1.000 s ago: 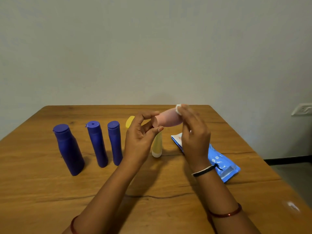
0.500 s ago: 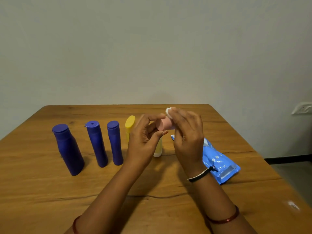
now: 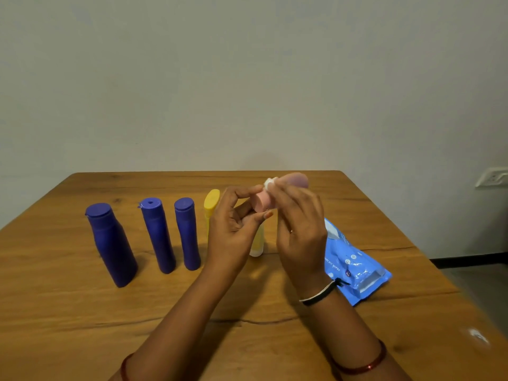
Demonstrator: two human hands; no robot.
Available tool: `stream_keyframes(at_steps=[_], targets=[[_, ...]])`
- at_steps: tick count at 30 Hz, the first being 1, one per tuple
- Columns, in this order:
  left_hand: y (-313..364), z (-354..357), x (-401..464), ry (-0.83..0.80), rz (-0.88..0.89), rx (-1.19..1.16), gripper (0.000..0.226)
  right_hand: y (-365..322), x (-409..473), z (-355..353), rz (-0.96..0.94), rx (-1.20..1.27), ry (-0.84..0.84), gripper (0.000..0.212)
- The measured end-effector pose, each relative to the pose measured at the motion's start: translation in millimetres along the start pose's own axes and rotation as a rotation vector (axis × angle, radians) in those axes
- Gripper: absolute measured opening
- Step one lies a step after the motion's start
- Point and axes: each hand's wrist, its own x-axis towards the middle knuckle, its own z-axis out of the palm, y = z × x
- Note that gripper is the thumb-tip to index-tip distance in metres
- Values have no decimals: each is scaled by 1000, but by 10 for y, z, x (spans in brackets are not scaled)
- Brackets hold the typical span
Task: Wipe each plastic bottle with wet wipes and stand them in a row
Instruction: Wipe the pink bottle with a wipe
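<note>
The left hand (image 3: 233,229) pinches a pink bottle (image 3: 262,203) by its cap end. Beside it, the right hand (image 3: 299,226) presses a balled white wipe (image 3: 270,183) against the bottle.

Plain indoor room, likely a home: wooden table (image 3: 82,312), bare pale wall (image 3: 247,78), wall socket (image 3: 493,177).

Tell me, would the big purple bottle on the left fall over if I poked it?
Probably not easily: the big purple bottle widens toward its base, so a low poke would likely just slide it on the smooth wooden table. A poke near its cap might tip it. It looks like stiff plastic, so it shouldn't squash.
</note>
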Motion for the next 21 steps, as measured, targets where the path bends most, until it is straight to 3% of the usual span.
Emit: stream_keyframes(at_steps=[3, 6, 9, 12, 14, 21], targets=[[28, -12, 18, 29, -47, -64, 39, -7, -9, 7, -35, 33, -1, 27], [32, -16, 32, 61, -95, -80, 40, 210, 58, -58, 71, -36, 54, 29], [39, -18, 45, 68, -112, -107, 37, 439, 125, -158, 326, 23, 141, 27], [32, -44, 68, 68, -119, -155, 31, 506, 229, -271, 657, 300, 183, 20], [16, -62, 77, 56, -140, -172, 30, 510, 325, -312, 761, 428, 145, 20], [14, -57, 79, 95, -173, -177, 29, 311, 457, -234, 708, 584, -85, 33]])
